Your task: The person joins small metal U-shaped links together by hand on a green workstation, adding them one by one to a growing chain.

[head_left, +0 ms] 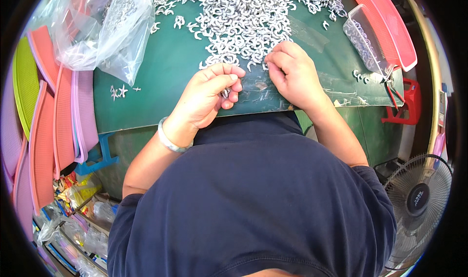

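A wide heap of small silver crescent-shaped metal pieces (243,26) covers the far middle of the green table (161,89). My left hand (207,94) is palm-up near the table's front edge, its fingers curled over a few small metal pieces (225,92), only partly visible. At the near right edge of the heap, my right hand (295,77) has thumb and fingers drawn together in a pinch. A silver piece shows beside its fingertips; whether it is gripped is hidden.
A clear plastic bag (127,35) with metal pieces lies at the far left, near several star-shaped pieces (123,90). Coloured plastic baskets (43,145) lean at the left edge. On the right are a clear box (350,29), a pink basket (390,26), a red stool (413,104) and a fan (418,199).
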Tool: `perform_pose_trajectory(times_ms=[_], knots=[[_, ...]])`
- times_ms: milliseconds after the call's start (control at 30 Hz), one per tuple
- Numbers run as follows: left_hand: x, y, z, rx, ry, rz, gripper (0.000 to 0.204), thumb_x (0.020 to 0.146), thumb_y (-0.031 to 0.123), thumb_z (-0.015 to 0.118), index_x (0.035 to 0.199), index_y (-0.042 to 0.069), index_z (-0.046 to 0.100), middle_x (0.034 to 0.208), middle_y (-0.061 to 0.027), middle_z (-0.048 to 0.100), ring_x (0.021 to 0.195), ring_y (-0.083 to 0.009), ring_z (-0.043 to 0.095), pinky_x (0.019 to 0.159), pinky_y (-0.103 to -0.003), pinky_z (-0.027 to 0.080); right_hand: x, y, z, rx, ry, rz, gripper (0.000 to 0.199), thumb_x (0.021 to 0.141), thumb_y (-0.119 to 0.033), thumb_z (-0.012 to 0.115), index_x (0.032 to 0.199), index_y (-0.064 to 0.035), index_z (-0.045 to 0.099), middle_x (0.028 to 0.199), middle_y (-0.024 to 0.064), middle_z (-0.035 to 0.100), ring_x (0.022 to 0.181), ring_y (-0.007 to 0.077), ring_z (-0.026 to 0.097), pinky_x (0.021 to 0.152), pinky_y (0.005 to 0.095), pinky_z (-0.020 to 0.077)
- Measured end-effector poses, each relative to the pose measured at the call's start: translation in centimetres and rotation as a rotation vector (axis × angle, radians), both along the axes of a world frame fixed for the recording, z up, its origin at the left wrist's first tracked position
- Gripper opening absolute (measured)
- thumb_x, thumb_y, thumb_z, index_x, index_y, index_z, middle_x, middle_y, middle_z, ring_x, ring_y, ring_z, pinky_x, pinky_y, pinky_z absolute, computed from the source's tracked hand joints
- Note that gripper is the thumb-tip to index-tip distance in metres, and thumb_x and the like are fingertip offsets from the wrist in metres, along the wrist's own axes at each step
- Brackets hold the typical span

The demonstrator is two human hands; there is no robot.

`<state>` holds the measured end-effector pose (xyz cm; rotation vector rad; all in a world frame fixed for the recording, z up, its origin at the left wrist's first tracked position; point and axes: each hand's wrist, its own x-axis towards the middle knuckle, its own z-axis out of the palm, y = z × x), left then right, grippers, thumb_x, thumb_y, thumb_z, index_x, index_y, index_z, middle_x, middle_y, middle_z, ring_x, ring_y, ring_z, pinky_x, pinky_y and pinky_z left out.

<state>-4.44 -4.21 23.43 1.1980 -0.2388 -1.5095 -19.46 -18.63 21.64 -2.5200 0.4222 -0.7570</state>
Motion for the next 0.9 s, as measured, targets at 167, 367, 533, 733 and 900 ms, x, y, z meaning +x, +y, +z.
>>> perform_pose_trajectory(times_ms=[167, 367, 533, 733, 900], knots=[[0.0, 0.2, -0.3, -0.02, -0.028, -0.016, 0.015, 0.087, 0.012, 0.053, 0.097, 0.002, 0.058, 0.072, -0.0017, 0.055, 0.059, -0.0089, 0.048, 0.048, -0.019, 0.037, -0.5, 0.3, 0.2, 0.423, -0.094, -0.065, 0.007, 0.079, -0.002, 0.059, 0.084, -0.0013, 0.064, 0.08, 0.0101, 0.06, 0.072, 0.0243, 0.059, 0.066, 0.0306, 0.0464], [-0.1, -0.9, 1.2, 0.025, 0.045, -0.089, 0.021, 0.091, 0.021, 0.053, 0.094, 0.002, 0.06, 0.072, -0.0021, 0.055, 0.059, -0.0089, 0.048, 0.048, -0.019, 0.037, 0.3, 1.7, 1.3, 0.643, -0.193, -0.003, 0.008, 0.082, 0.0, 0.056, 0.086, 0.0006, 0.063, 0.08, 0.0097, 0.061, 0.074, 0.0189, 0.059, 0.068, 0.0269, 0.0462], [-0.4, -1.2, 0.8, -0.065, 0.045, -0.056, 0.017, 0.09, 0.02, 0.055, 0.089, 0.004, 0.06, 0.071, -0.0019, 0.056, 0.057, -0.0082, 0.048, 0.048, -0.018, 0.038, 1.1, 2.7, 1.2, 0.396, -0.276, 0.101, 0.013, 0.078, 0.001, 0.06, 0.09, -0.001, 0.062, 0.085, 0.0092, 0.06, 0.076, 0.0203, 0.06, 0.067, 0.0284, 0.0479], [-0.5, -1.1, -0.1, -0.133, -0.2, -0.031, 0.006, 0.087, 0.009, 0.059, 0.09, 0.004, 0.059, 0.075, -0.0011, 0.058, 0.058, -0.0055, 0.051, 0.05, -0.017, 0.041, -0.4, 1.5, 0.5, 0.102, -0.113, -0.023, 0.02, 0.068, -0.003, 0.067, 0.087, -0.0031, 0.061, 0.087, 0.0083, 0.057, 0.081, 0.0279, 0.056, 0.069, 0.0344, 0.046], [-0.5, -0.9, -0.7, -0.132, -0.306, -0.048, 0.007, 0.086, 0.009, 0.059, 0.091, 0.004, 0.058, 0.075, -0.0015, 0.058, 0.059, -0.0057, 0.051, 0.052, -0.017, 0.041, -0.8, 1.1, 0.3, -0.061, 0.034, -0.031, 0.019, 0.065, -0.006, 0.069, 0.083, -0.0049, 0.061, 0.082, 0.007, 0.053, 0.079, 0.0261, 0.052, 0.07, 0.0348, 0.0431]])
